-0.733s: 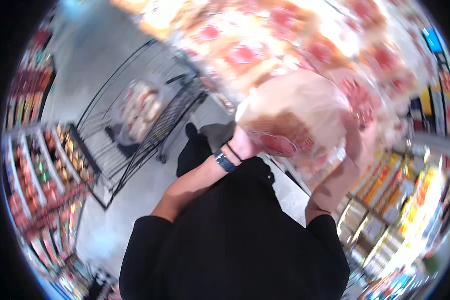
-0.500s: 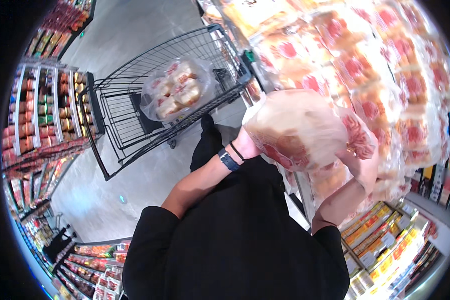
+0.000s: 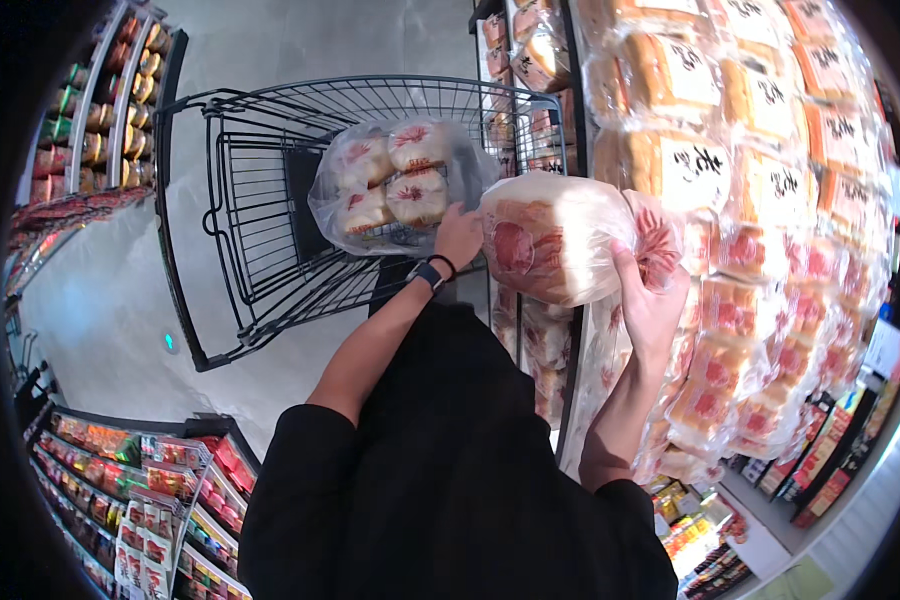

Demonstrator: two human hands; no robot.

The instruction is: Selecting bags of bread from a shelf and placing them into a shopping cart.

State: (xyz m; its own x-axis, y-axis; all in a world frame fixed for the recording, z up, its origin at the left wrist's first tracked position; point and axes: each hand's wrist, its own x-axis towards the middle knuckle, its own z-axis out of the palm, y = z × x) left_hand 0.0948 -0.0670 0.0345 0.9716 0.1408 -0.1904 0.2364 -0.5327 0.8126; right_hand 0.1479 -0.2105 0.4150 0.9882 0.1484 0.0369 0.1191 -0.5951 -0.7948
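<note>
My right hand (image 3: 653,290) grips the gathered red-printed neck of a clear bag of bread (image 3: 555,238). The bag hangs level between the shopping cart and the bread display. My left hand (image 3: 459,240), with a dark band and a watch at the wrist, is at the cart's near side, beside the bread bag's left end. Its fingertips reach the edge of a clear bag of white buns (image 3: 390,183) lying in the cart. Whether they grip that bag or the cart rim cannot be made out.
A black wire shopping cart (image 3: 260,205) stands ahead to the left. Stacked packaged loaves (image 3: 675,75) fill the display on the right. Shelves of packaged goods (image 3: 120,470) line the left, and grey floor (image 3: 100,300) shows around the cart.
My left hand has left the side of the bread bag and moved to the cart. My right hand has brought the bread bag leftward, close to the cart. The view has turned.
</note>
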